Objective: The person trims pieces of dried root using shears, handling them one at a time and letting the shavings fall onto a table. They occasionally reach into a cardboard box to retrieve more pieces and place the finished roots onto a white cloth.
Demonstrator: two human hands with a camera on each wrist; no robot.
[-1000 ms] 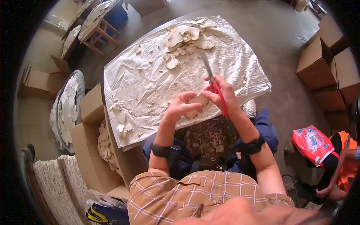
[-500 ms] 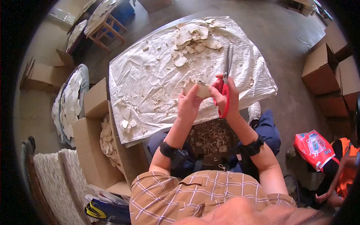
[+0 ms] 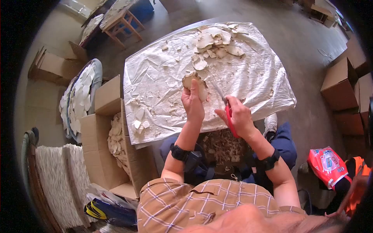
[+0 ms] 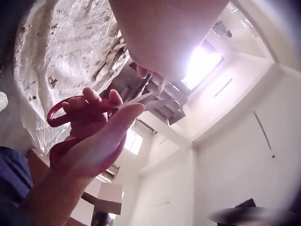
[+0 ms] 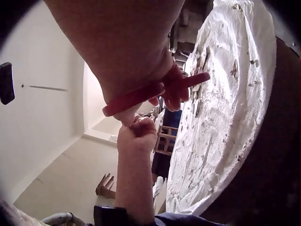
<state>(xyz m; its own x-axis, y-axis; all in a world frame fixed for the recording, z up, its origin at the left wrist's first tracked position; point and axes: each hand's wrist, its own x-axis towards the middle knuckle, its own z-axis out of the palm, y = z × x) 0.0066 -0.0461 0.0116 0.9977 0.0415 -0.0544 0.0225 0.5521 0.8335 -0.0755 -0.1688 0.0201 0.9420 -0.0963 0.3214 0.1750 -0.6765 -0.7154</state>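
Grey floor [image 3: 307, 58] surrounds the sheet-covered desk [image 3: 254, 75], whose creased white surface carries scattered crumbs and, toward the far edge, a pile of brown-edged pieces [image 3: 206, 40]. An open cardboard box [image 3: 93, 155] stands at my left with similar pieces visible inside; loose scraps [image 3: 223, 145] lie below the near edge, between my knees. My left hand [image 3: 193, 103] grasps one pale piece [image 3: 202, 89] above the desk, thumb flat on its face and the other fingers behind; its ragged, darkened rim shows along the upper side. My right hand [image 3: 241, 116] grasps the red-handled scissors [image 3: 229, 116], blades pointing forward and toward the piece, tips near it, with no contact that I can confirm. Blade opening cannot be determined owing to blur. Assessment: the step in hand appears to be trimming that dark rim. To do it well, I judge that the left fingers should sit well back from the cutting line, on the sound middle, and that the piece should be turned to the blades rather than the scissors twisted around it. Short bites near the pivot would likely suit such brittle-looking material; one long cut could snap it. Remaining dark edge should be checked before release.
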